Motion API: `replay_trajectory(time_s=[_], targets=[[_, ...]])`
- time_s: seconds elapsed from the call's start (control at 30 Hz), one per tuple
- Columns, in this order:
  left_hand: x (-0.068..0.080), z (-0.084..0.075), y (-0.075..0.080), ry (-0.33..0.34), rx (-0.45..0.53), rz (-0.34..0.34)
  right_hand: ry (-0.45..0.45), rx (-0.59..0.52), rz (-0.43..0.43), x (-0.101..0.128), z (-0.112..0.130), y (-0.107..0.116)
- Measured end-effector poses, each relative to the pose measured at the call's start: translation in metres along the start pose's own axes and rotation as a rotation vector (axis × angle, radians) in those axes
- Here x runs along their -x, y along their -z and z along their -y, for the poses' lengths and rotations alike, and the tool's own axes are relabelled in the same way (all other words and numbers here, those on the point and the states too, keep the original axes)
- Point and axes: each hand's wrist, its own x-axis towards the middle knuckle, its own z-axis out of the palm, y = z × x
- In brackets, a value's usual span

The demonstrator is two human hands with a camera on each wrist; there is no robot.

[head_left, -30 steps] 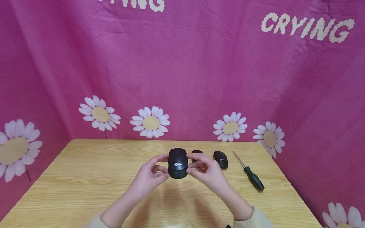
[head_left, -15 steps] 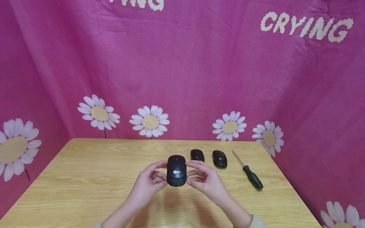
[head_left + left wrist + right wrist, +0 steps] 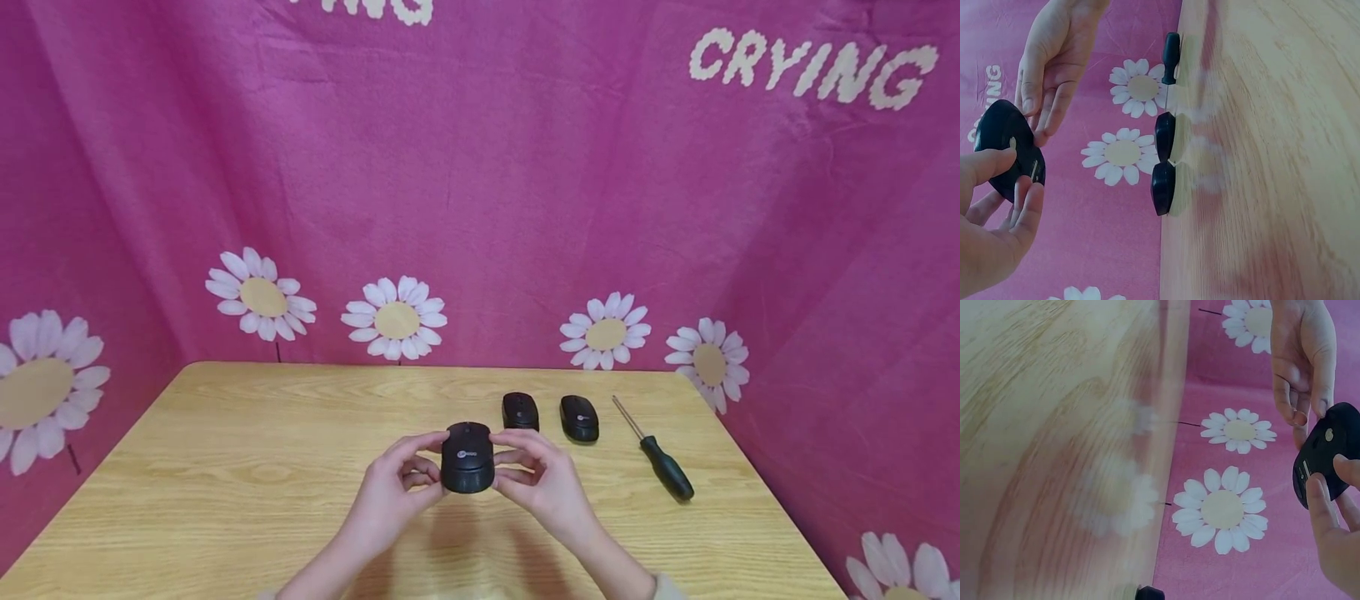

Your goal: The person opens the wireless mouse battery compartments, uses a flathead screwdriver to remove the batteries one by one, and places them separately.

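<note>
A pink cloth [image 3: 480, 183] printed with white daisies is hanging behind and beside a wooden table [image 3: 225, 483]. Over the table's middle, a person is holding a black mouse [image 3: 467, 457] up off the wood, the left hand [image 3: 393, 492] pinching its left side and the right hand [image 3: 543, 483] pinching its right, fingers curled round it. Its long axis is running away from the person, logo end nearest them and wheel end pointing toward the cloth. In all, three black mice are showing: the held one and two more lying side by side on the table farther back, one [image 3: 520, 411] just behind the right hand and another [image 3: 579, 417] to its right. One green-handled screwdriver [image 3: 660, 462] is lying right of those, shaft pointing toward the cloth. The left wrist view is showing the two resting mice and the screwdriver in a row; the right wrist view is showing only the held mouse against the daisies.
</note>
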Motion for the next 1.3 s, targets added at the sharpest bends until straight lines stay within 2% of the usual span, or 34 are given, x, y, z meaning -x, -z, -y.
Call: replay_trajectory(time_s=[0.17, 0.4, 0.77, 1.03, 1.2, 1.3], targets=[[-0.0016, 0.0006, -0.0013, -0.033, -0.034, -0.024, 0.020, 0.020, -0.014, 0.0001, -0.0053, 0.0003], [-0.0024, 0.0027, -0.0005, -0.034, -0.033, -0.030, 0.043, 0.030, -0.007, 0.0010, -0.0100, -0.0003], [-0.0031, 0.0043, -0.0012, -0.022, -0.096, -0.033, -0.111, 0.138, -0.087, 0.0032, -0.0060, -0.0017], [-0.0007, 0.0054, 0.0011, -0.001, -0.127, 0.009, -0.129, 0.158, -0.098, 0.0042, -0.0056, -0.0035], [-0.0008, 0.0055, 0.0025, 0.062, -0.108, 0.031, -0.172, 0.142, -0.092, 0.0040, -0.0043, -0.0049], [-0.0007, 0.0049, 0.0022, 0.088, -0.076, 0.018, -0.163, 0.149, -0.089, 0.0031, -0.0051, -0.0063]])
